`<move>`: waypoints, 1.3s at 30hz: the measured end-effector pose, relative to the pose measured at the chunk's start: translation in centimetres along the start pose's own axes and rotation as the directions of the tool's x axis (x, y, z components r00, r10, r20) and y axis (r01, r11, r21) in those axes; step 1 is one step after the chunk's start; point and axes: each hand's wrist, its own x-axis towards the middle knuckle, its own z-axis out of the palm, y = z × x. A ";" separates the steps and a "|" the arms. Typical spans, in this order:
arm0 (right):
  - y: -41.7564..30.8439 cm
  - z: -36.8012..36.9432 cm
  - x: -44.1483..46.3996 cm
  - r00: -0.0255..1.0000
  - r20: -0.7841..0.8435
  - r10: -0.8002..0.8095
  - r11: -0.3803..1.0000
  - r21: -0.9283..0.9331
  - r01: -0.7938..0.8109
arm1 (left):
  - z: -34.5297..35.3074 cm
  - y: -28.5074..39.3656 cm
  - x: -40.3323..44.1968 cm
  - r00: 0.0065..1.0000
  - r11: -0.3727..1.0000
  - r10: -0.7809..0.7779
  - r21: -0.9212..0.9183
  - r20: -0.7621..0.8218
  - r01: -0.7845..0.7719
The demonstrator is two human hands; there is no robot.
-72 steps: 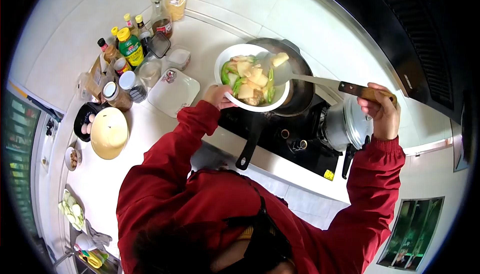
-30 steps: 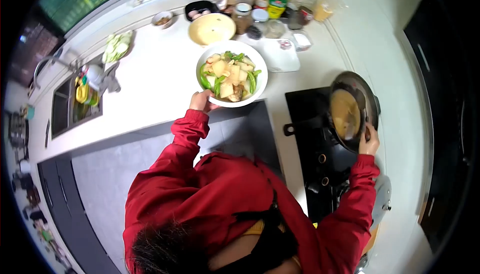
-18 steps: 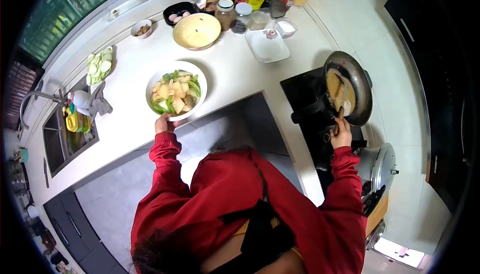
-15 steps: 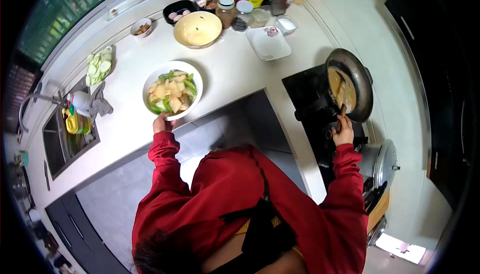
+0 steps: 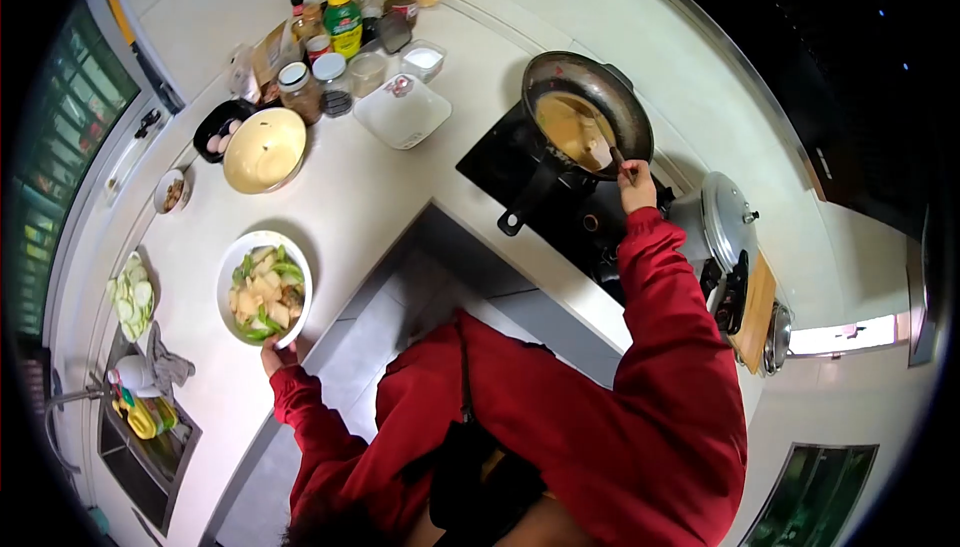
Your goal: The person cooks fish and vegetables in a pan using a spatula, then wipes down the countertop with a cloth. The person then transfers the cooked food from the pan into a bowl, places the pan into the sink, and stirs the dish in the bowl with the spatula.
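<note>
My left hand [image 5: 281, 356] grips the near rim of a white bowl [image 5: 306, 292]. Sliced pale vegetable pieces and green peppers [image 5: 268, 294] fill the bowl; I cannot tell whether it rests on the counter. My right hand [image 5: 637, 187] is closed round the brown handle of a spatula [image 5: 617, 157]. The spatula's head dips into brownish liquid [image 5: 568, 127] inside a dark wok [image 5: 632, 112], so its shape is partly hidden. The wok sits tilted on the black stove [image 5: 490, 159], its handle [image 5: 525, 202] pointing toward me.
A cream basin [image 5: 265, 152], a white square dish [image 5: 405, 112], jars and bottles [image 5: 343, 22] stand along the back. Sliced squash [image 5: 131, 297] lies by the sink [image 5: 140, 472] on the left. A pressure cooker [image 5: 722, 222] stands right of the stove.
My view has turned to the right, so the counter items appear shifted left. The right hand keeps hold of the spatula in the wok; the left hand still grips the bowl.
</note>
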 end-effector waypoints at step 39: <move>-21.0 -27.8 23.8 0.441 -0.534 -0.722 0.630 -0.771 0.098 | 23.5 -8.9 -9.1 0.971 0.993 -0.087 -0.061 0.221 0.103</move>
